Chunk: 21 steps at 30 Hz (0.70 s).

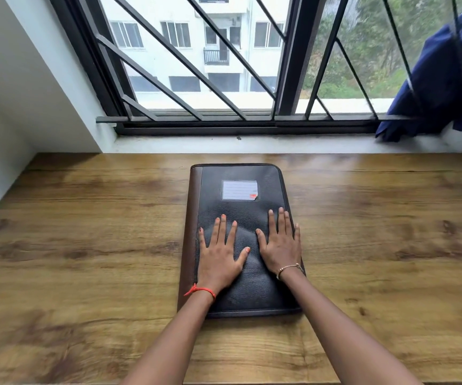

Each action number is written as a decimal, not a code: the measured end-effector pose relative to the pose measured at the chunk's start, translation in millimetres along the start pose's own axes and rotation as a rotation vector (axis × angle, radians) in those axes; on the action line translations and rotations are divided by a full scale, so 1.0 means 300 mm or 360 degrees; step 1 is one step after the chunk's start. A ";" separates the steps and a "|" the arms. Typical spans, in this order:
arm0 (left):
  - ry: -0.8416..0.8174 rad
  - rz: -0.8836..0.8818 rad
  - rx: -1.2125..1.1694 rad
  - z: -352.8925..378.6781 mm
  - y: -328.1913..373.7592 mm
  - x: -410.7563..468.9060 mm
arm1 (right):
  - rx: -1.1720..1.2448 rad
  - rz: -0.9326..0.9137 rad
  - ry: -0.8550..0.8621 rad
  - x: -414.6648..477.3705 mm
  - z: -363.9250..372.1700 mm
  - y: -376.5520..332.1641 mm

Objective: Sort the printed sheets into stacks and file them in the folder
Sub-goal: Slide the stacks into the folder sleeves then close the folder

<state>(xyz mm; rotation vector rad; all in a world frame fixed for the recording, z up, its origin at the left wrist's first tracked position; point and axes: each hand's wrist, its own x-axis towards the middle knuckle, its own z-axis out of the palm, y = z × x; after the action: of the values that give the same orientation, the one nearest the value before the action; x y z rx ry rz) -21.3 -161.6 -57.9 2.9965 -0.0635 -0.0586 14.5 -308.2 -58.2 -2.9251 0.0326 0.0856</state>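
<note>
Flat on the middle of the wooden table [85, 218]: a black folder [241, 218], closed, brown spine [192, 218] down its left edge, long side pointing away toward the window [288, 65]. Up near its far end, a small lined label [240, 190] under a clear pocket, a red mark in one corner. Both hands down on the cover, side by side on the near half. Left hand [218, 254] palm down, fingers straight and fanned out, thumb angled toward the middle, little finger close by the spine, gripping nothing, just resting flat on the cover. Right hand [280, 245] much the same: palm down, fingers straight and closer together, outer edge right at the folder's right-hand rim, nothing pinched or curled round. Thumbs near each other, not touching. Red thread [200, 290] round the left wrist, thin bracelet [289, 269] round the right. Beyond the table, a white sill [224, 147], then dark slanted bars across the glass. Blue cloth [446, 79] draped over the bars at far right. Outside, a pale building [157, 62] and green trees [377, 37].
</note>
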 end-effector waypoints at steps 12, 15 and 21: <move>-0.0140 0.0332 -0.0059 -0.062 -0.126 -0.032 | 0.0074 0.0056 0.0042 -0.036 -0.051 -0.073; -0.0107 0.0408 -0.0142 -0.060 -0.171 -0.048 | 0.0314 -0.0021 0.0178 -0.126 -0.054 -0.143; -0.0114 0.0440 -0.0218 -0.054 -0.217 -0.093 | 0.0801 0.0055 0.0019 -0.419 -0.036 -0.314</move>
<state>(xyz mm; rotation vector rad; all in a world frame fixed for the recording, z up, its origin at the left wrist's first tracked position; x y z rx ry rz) -46.1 -93.6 -50.5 2.8186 -0.4603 -0.1340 -107.5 -216.6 -20.1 -2.4224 0.0921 0.0556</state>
